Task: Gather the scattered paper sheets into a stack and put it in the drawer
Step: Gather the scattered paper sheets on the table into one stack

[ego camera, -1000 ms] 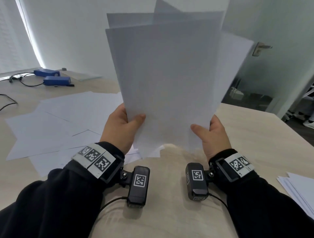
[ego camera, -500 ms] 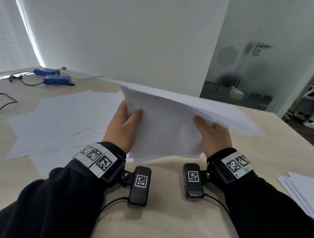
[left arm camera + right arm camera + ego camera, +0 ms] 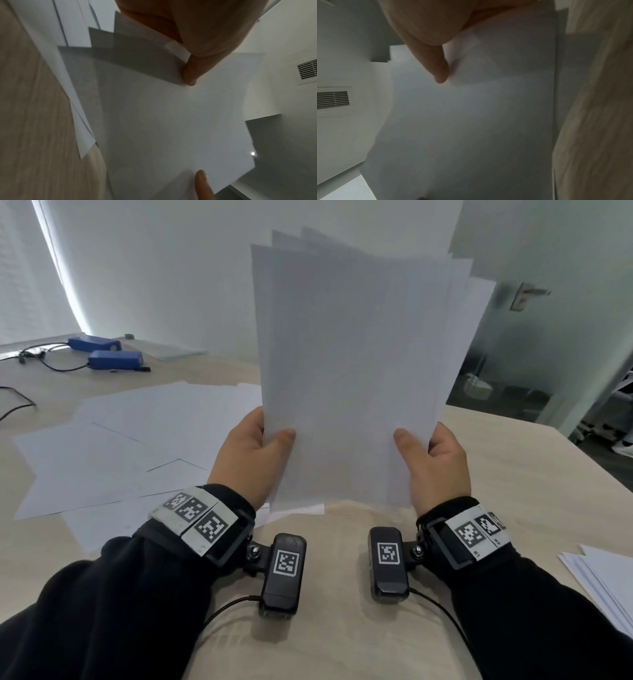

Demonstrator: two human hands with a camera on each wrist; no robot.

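A bundle of white paper sheets [image 3: 352, 364] stands upright on its lower edge on the light wood table [image 3: 342, 628], its top edges fanned unevenly. My left hand [image 3: 250, 453] grips the bundle's lower left side, thumb on the front. My right hand [image 3: 435, 463] grips its lower right side the same way. The left wrist view shows the sheets [image 3: 171, 121] under my left thumb, and the right wrist view shows the sheets [image 3: 471, 121] under my right thumb. Several loose sheets [image 3: 113, 446] lie spread flat on the table to the left. No drawer is in view.
Two blue boxes [image 3: 106, 354] with black cables sit at the table's far left. Another small pile of white sheets [image 3: 606, 580] lies at the right edge. A glass door with a handle [image 3: 527, 296] is beyond the table's right corner.
The bundle stood upright a second ago, tipped forward nearly flat half a second ago, and now stands upright again. Both hands keep their grip on it.
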